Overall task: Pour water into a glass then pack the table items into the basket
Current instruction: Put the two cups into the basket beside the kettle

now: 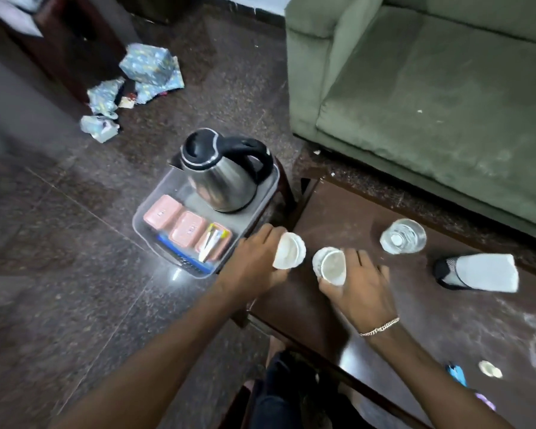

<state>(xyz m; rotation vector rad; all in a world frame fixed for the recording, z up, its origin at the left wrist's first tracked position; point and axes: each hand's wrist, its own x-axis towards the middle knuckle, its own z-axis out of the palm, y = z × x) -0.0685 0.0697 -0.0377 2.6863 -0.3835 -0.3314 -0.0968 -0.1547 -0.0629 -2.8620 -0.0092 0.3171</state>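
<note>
Both hands grip white cups: left hand (254,261) cup (289,251), right hand (358,281) cup (331,265), over desk (347,212). Basket (262,193) at 10 o'clock; nest cups, place beside kettle (222,168). Filled glass (403,236) at 2.

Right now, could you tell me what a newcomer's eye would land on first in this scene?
Probably the steel kettle, standing in the clear basket on a stool left of the table. Next, the two hands at the table's near-left edge: the left hand and right hand each hold a small white cup. A glass of water stands further right.
</note>
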